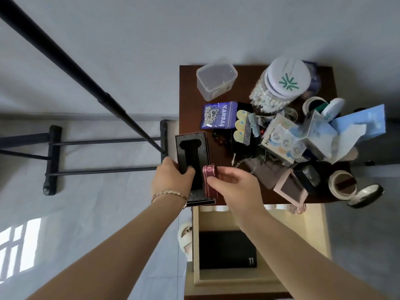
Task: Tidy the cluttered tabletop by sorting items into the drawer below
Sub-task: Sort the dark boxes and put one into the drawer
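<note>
A black box with a cut-out foam insert (191, 146) lies at the near left corner of the brown tabletop (190, 87), overhanging its edge. My left hand (172, 180) grips the box from the left, thumb in the cut-out. My right hand (233, 185) pinches a maroon striped ribbon (209, 176) next to the box's right side. Below the tabletop the cream drawer (316, 232) stands pulled out, with a black flat box (225, 250) marked 11 inside.
The tabletop holds a clear plastic tub (215, 80), a purple packet of chain (218, 115), a jar of cotton swabs (279, 85), contact-lens boxes (281, 139), blue cartons (355, 124) and tape rolls (342, 185). A black rack (104, 156) stands to the left on the floor.
</note>
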